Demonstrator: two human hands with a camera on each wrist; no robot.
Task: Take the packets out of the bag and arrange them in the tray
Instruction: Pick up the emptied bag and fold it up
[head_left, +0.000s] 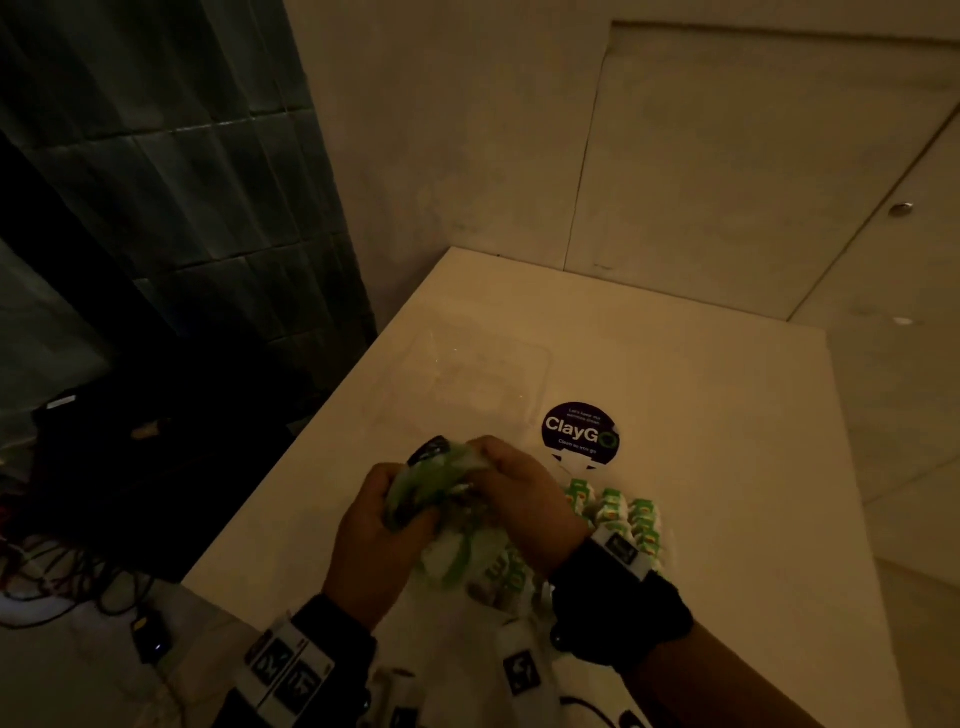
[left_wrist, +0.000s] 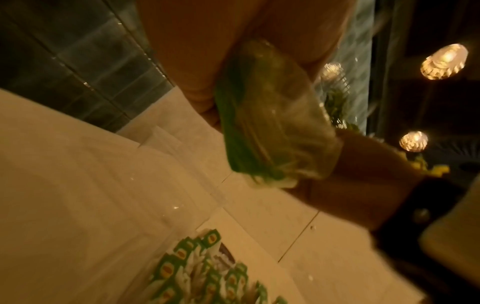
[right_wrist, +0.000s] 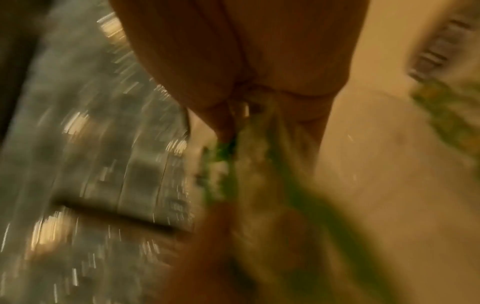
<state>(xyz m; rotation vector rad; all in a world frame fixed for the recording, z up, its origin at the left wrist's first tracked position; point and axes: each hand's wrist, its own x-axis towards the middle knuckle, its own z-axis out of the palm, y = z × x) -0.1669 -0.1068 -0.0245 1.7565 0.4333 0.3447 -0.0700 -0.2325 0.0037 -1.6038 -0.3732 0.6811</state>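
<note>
In the head view, the person's left hand (head_left: 382, 525) and right hand (head_left: 524, 499) meet over the near part of a pale table (head_left: 727, 467). Both grip a crumpled green-and-clear plastic bag (head_left: 441, 499), held just above the tabletop. The left fingers curl round the bag's left side; the right fingers and thumb pinch its bunched top. At about 3 o'clock from the hands, a cluster of green-and-white packets (head_left: 628, 514) lies on the table, partly hidden by the right wrist. At 12 o'clock from the hands sits a clear plastic tray (head_left: 467, 374), faint against the table. A round dark sticker (head_left: 581, 432) reading "ClayGo" lies at 1 o'clock, just beside the tray's near right corner.

In the left wrist view, the bag (left_wrist: 270, 115) stretches between the two hands, its green edge on the left. The left hand's fingers (left_wrist: 197, 61) wrap its upper end, and the right hand (left_wrist: 363, 170) grips the lower end. The packets (left_wrist: 202, 273) lie on the table at 6 o'clock.

The right wrist view is heavily blurred. The right hand's fingers (right_wrist: 246, 61) pinch the gathered bag (right_wrist: 259, 164), which trails toward 6 o'clock.
</note>
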